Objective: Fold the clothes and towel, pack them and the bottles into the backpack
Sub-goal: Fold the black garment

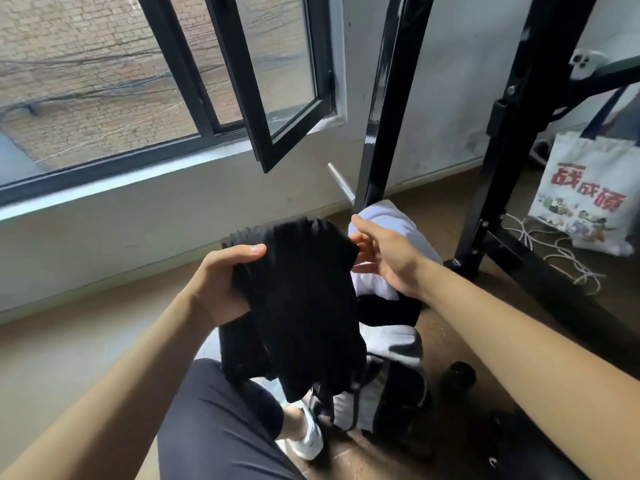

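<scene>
Left hand (221, 285) is up off the floor (86, 341), thumb clamped over the top left of the black garment (304, 299), its fingers hidden behind the cloth: a firm grip. The garment hangs limp from that grip, bunched and drooping toward the knee. It looks soft, light and floppy, so it wants a hold at both top corners to spread it flat.

Right hand (388, 261) comes in at the garment's upper right corner, with one finger straight. The other fingers (362, 254) are at the fabric's edge; whether they pinch it, I cannot tell.

Just beyond those fingers a white cloth (394, 223) lies heaped. Below them sits what looks like the backpack (363, 403), with a dark bottle (459, 377) beside it. Far right of the fingers, a printed tote bag (588, 195).
</scene>
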Demonstrator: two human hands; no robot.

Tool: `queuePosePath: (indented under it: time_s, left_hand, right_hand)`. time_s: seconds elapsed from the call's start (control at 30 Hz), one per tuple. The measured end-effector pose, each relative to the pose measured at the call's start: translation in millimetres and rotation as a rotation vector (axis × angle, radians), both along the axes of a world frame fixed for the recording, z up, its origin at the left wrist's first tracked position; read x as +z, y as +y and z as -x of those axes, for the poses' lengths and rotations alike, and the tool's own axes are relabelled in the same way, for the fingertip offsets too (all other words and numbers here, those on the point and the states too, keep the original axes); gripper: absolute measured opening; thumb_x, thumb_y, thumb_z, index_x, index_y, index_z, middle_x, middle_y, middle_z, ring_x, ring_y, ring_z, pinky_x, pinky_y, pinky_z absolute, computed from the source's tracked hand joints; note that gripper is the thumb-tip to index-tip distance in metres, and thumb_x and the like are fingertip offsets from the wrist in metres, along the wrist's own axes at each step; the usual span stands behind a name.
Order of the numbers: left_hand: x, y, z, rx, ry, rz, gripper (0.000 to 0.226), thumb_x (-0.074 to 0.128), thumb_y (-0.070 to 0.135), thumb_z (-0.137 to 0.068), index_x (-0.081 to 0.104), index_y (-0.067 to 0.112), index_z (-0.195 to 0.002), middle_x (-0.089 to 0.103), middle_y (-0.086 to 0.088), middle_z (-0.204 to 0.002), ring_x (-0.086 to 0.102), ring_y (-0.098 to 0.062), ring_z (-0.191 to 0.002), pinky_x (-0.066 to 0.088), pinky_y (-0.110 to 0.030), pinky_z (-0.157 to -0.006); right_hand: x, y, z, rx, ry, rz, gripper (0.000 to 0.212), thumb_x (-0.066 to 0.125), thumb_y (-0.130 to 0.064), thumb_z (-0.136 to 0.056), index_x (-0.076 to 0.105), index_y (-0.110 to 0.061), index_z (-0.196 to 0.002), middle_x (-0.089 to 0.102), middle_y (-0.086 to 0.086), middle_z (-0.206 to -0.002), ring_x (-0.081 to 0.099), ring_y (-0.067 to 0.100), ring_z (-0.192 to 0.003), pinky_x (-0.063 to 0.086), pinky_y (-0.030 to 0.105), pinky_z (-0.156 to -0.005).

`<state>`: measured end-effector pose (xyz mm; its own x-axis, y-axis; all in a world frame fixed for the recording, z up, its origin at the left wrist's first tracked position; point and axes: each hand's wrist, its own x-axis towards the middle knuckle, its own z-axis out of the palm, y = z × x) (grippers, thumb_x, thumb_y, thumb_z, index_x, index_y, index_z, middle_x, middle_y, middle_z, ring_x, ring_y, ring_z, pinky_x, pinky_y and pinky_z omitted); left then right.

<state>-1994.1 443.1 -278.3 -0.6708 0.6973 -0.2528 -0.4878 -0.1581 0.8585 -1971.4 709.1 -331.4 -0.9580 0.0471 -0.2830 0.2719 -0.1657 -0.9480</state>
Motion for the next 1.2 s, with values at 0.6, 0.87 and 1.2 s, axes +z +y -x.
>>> queuePosePath:
  time_s: [0.6, 0.87, 1.2]
  left_hand:
    - [2.2, 7.9, 8.4, 0.098, 0.031, 0.141, 0.083, 0.086, 0.035, -0.058, 0.065, -0.004, -0.129, 0.063, -0.027, -0.133, 0.061, -0.041, -0.121, 0.043, -0.048, -0.111]
    - [3.2, 3.9, 11.5, 0.115, 0.061, 0.117, 0.068, 0.080, 0.033, -0.067, 0.069, -0.001, -0.125, 0.069, -0.023, -0.126, 0.067, -0.036, -0.115, 0.055, -0.042, -0.101]
    - [-6.0, 2.9, 13.0, 0.276, 0.001, 0.139, 0.038, 0.056, 0.035, -0.093, 0.078, 0.007, -0.107, 0.075, -0.016, -0.111, 0.073, -0.027, -0.101, 0.058, -0.036, -0.089]
  right_hand:
    - [12.7, -51.7, -12.1, 0.001, 0.322, -0.098, 0.015, 0.079, -0.022, -0.087, 0.068, -0.014, -0.092, 0.071, -0.009, -0.079, 0.067, 0.007, -0.084, 0.053, 0.018, -0.079]
    - [23.2, -55.4, -2.1, -0.022, 0.182, 0.101, 0.009, 0.075, -0.014, -0.090, 0.070, -0.010, -0.096, 0.074, 0.010, -0.092, 0.070, 0.019, -0.085, 0.058, 0.025, -0.077]
    - [39.0, -44.9, 10.3, -0.089, 0.164, 0.097, 0.023, 0.053, -0.020, -0.105, 0.055, -0.020, -0.082, 0.052, -0.001, -0.071, 0.049, 0.012, -0.062, 0.042, 0.026, -0.059]
